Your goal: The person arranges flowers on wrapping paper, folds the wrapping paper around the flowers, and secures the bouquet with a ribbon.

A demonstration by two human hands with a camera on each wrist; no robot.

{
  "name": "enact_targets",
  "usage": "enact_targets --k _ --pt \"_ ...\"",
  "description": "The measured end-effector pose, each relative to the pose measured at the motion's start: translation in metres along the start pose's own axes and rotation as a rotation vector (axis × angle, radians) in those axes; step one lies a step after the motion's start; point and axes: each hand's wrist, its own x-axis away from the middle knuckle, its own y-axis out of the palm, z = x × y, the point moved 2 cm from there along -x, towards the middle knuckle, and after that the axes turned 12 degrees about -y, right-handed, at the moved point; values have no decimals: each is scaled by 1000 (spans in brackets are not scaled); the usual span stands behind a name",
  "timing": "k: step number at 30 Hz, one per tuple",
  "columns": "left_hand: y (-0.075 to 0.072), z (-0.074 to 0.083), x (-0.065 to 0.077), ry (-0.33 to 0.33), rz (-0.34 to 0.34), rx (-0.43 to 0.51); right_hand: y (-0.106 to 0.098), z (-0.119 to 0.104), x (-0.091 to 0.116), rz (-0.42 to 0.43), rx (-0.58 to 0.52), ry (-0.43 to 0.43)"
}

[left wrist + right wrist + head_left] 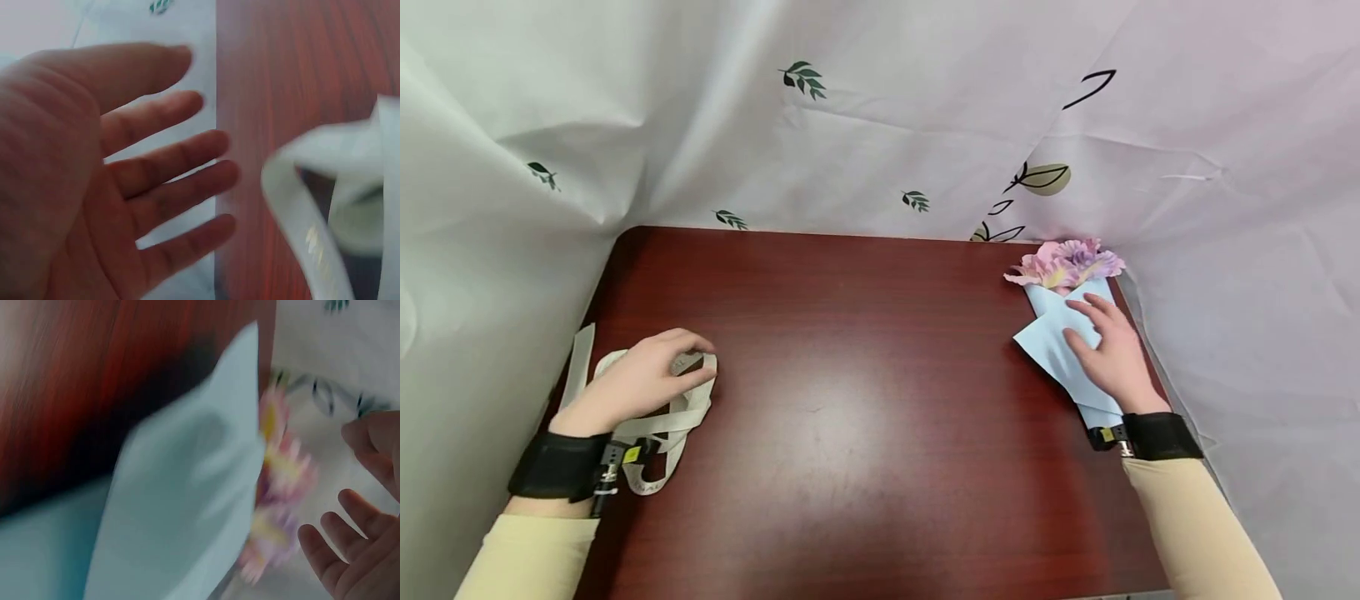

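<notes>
At the table's left side lies a pale ribbon (pixel 658 423) in loose loops, with small lettering on it in the left wrist view. My left hand (pixel 640 375) is above this ribbon, fingers loosely bent and apart, holding nothing. In the left wrist view a gap shows between the fingertips and the ribbon (pixel 312 244). On the right lies a bouquet of pink and purple flowers (pixel 1063 265) wrapped in light blue paper (pixel 1058 337). Over that wrapping is my right hand (pixel 1112 358), fingers spread and slightly bent, with nothing in its grasp. The right wrist view shows it apart from the flowers (pixel 275 528).
A dark red wooden table (pixel 842 400) lies between the hands. White cloth (pixel 865 125) with leaf prints hangs along its back, left and right sides. Both wrists wear black bands with small cameras. The bouquet lies close to the table's right edge.
</notes>
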Motion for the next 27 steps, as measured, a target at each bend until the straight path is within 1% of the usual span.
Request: enact_targets --k 2,4,8,11,16,18,22,25,27 --pt "-3 -9 6 -15 -24 -37 7 -15 -7 -29 -7 -67" --pt "-3 -17 10 -16 -48 -74 15 -27 -12 -75 -17 -105" --pt "3 -29 16 -33 -90 -111 27 -48 -19 -159 -4 -178" --pt "8 -34 19 -35 -102 -133 37 -59 -22 -207 13 -219" --pt "10 -38 21 -40 -101 -175 52 -72 -23 -258 6 -234" --pt "11 -39 22 -57 -114 -178 57 -74 -22 -270 3 -235" --pt "12 -40 25 -91 -162 -170 64 -79 -21 -292 1 -239" --pt "14 -41 26 -102 -193 -156 66 -82 -20 -311 -8 -240" --pt "15 -41 26 -101 -202 -151 67 -83 -19 -322 -14 -237"
